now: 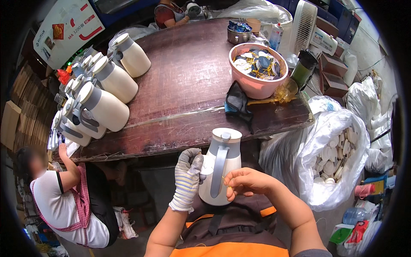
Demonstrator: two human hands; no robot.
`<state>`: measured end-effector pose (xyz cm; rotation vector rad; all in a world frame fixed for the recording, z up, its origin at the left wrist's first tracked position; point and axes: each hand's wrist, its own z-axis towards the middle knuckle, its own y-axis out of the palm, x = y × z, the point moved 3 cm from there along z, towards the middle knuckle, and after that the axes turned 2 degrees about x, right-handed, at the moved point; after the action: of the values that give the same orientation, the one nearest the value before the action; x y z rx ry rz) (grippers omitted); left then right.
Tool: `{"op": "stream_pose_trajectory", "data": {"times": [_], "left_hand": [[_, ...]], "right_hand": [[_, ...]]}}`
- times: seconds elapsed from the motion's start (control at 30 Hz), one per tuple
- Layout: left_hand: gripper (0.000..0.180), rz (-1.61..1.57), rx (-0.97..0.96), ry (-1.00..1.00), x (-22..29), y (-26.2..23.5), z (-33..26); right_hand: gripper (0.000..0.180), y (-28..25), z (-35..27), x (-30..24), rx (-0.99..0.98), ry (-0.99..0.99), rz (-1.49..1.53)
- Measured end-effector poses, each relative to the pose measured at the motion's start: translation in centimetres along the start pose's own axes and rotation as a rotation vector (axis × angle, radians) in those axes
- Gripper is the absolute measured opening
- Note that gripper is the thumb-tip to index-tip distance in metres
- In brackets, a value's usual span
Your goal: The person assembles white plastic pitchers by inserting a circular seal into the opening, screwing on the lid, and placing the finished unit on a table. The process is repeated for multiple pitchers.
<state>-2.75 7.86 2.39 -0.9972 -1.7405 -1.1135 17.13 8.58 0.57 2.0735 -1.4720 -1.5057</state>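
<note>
A cream jug [234,165] with a grey handle and grey-and-white lid rests upright at my lap, its handle toward me. On its left side my left hand [189,175], in a striped, grey-coated glove, is closed on a small white tag [207,166] held against the jug. Bare, my right hand [247,182] is beside the handle, with thumb and fingertips pinched on a thin gold cord [224,178]. Whether the cord reaches the tag behind the handle cannot be made out.
Several similar jugs [105,109] stand at the table's left. A pink tub [256,85] of corded tags and a black face mask [238,103] are at right. A plastic sack [295,171] holds white lids. One person [68,201] sits left; another [169,15] works across the table.
</note>
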Motion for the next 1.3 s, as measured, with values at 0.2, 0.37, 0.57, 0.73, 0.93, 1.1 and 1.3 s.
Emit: {"op": "stream_pose_trajectory", "data": {"times": [0.2, 0.37, 0.57, 0.73, 0.93, 1.1, 1.3], "left_hand": [[0.033, 0.044, -0.098, 0.0, 1.8, -0.4, -0.9], [0.026, 0.842, -0.352, 0.946, 5.0, 2.3, -2.9], [0.044, 0.0, -0.267, 0.273, 1.4, 0.6, -1.9], [0.056, -0.066, -0.395, -0.246, -0.5, 0.7, -2.4], [0.044, 0.036, -0.17, -0.149, 1.8, -2.3, -3.9], [0.043, 0.08, -0.087, 0.029, 3.7, -3.9, -4.2], [0.048, 0.316, -0.105, 0.047, 4.7, -3.4, -4.4]], "right_hand": [[0.048, 1.1, -1.2, -3.7, 0.088, -0.352, -0.01], [0.06, 3.3, 0.1, -4.8, 0.199, -0.547, -0.524], [0.027, 4.2, -0.2, -5.1, 0.45, -0.728, -0.949], [0.016, 3.3, -1.4, -7.0, 0.741, -0.943, -1.009], [0.017, -0.5, -1.7, -5.2, 0.694, -0.757, -0.786], [0.016, 4.0, 1.2, -1.4, 0.398, -0.834, -0.908], [0.017, 4.6, 1.1, -1.0, 0.438, -0.739, -0.678]]}}
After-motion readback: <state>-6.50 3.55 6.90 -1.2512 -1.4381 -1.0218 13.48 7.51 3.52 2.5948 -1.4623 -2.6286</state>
